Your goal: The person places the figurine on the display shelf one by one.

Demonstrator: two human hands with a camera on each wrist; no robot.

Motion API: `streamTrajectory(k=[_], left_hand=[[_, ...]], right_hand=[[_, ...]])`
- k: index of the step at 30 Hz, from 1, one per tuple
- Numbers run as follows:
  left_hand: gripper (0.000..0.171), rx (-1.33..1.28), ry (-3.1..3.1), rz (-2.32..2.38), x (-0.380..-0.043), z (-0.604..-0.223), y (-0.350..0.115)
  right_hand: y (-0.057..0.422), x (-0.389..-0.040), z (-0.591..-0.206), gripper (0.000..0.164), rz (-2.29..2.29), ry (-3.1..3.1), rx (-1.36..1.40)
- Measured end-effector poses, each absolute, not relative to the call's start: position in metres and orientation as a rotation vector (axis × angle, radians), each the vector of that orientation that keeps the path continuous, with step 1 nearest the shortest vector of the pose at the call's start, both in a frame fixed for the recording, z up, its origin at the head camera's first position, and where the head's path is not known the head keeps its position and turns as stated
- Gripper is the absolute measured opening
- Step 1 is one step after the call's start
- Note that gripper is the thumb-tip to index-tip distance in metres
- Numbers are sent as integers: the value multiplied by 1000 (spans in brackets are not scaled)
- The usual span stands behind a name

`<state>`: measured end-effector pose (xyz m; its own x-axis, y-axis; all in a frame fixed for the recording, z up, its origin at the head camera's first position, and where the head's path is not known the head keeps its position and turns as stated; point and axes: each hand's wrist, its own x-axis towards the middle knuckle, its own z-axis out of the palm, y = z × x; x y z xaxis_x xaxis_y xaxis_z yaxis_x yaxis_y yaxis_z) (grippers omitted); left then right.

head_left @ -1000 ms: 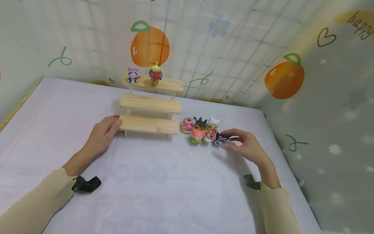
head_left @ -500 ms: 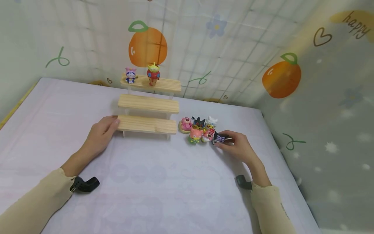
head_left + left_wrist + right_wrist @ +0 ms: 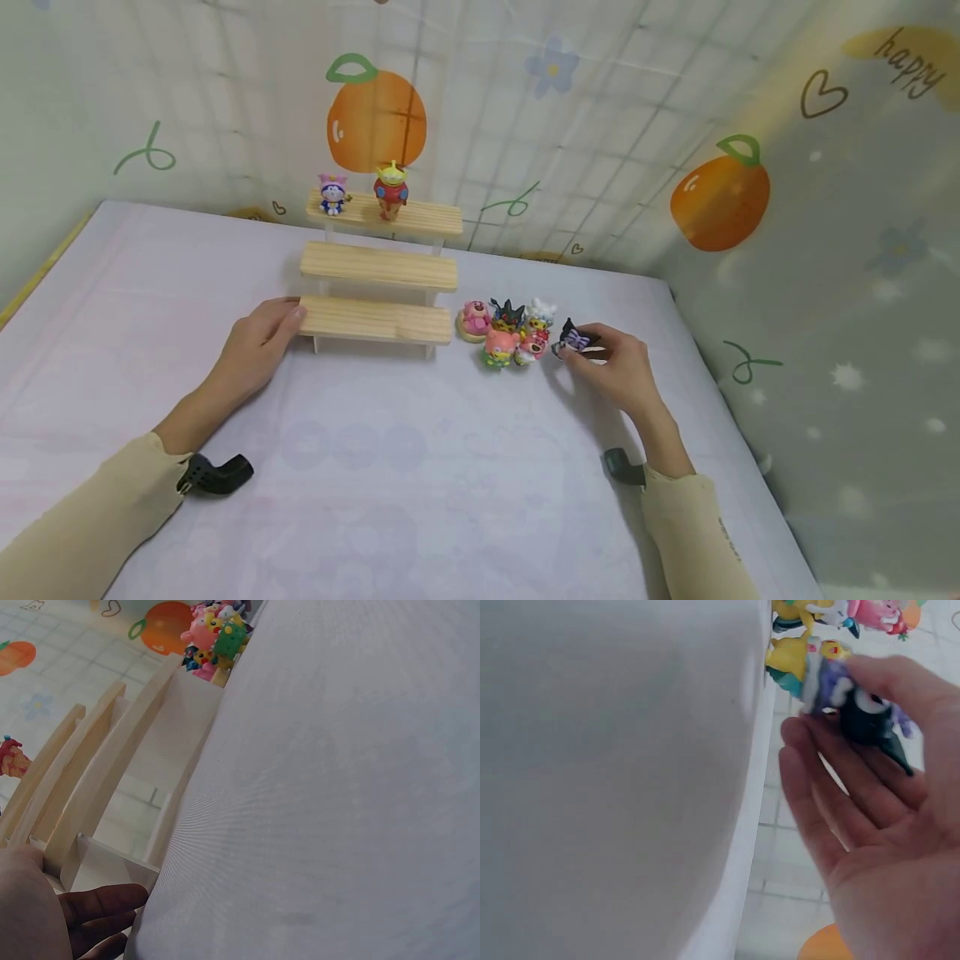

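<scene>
A three-tier display stand (image 3: 378, 323) of pale wooden boards on clear legs stands on the table. My left hand (image 3: 258, 346) holds the left end of its lowest board; in the left wrist view its fingers (image 3: 105, 901) lie by the clear end leg. My right hand (image 3: 618, 367) pinches a small black-and-purple figurine (image 3: 576, 340) between thumb and fingers, just right of a cluster of figurines. In that cluster are a pink bear (image 3: 475, 320), a black-eared figure (image 3: 508, 315), a white-topped one (image 3: 540, 313), a pink-hooded one (image 3: 500, 347) and a red-and-pink one (image 3: 531, 346).
On the top board stand a small purple-and-pink figurine (image 3: 332, 196) and a green three-eyed alien figurine (image 3: 391, 192) in red. A pale cloth covers the table (image 3: 420, 500). Printed curtains (image 3: 480, 125) hang behind the table and along its right side.
My right hand has taken hold of the black-and-purple figurine and shifted it slightly away from the cluster. My left hand stays on the stand; the head view has drifted slightly.
</scene>
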<state>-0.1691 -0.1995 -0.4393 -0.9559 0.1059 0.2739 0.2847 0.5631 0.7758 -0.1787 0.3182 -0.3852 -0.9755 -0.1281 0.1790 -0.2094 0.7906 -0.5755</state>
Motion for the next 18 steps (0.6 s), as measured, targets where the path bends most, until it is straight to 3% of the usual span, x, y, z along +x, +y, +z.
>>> streamTrajectory(k=[18], left_hand=[[49,-310,-2593,-1337,-170,-442,-197]], right_hand=[[302,-175,-356,40,1072,-2598,79]])
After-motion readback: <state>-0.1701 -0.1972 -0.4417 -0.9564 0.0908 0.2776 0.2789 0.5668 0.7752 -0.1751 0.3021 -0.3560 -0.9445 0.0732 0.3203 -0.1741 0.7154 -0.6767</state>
